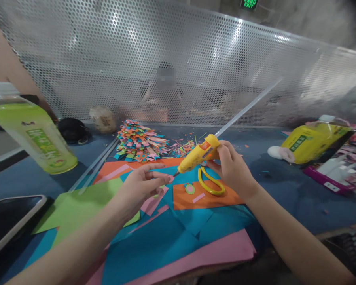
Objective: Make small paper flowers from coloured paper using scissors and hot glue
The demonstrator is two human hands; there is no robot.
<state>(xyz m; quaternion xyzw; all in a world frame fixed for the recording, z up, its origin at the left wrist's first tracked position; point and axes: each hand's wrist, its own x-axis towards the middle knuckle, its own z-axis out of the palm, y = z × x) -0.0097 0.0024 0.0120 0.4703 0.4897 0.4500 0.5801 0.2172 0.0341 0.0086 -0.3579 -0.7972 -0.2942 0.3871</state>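
Holding the pink piece [171,179] is left to the thumb and forefinger of the left hand [146,181], pinched at its edge with the other fingers loosely spread, above the sheets on the desk [273,206]. The glue gun [197,154] is gripped in the closed right hand [233,168], its nozzle aimed at the piece; whether contact is made cannot be told, nor can the trigger finger be made out. A burn seems the chief risk, since the fingertips are set so close to a nozzle that is probably hot. If too much glue were squeezed out, the small piece could be flooded and stuck to the skin, or dragged away on a string of glue. A drip could also be caught by the orange sheet [180,202] or the flower [190,189] lying on it. By a low swing of the right hand, the scissors [209,190] beneath could be knocked, and by the long glue stick [246,111] jutting from the rear, the gun could be made awkward to steady
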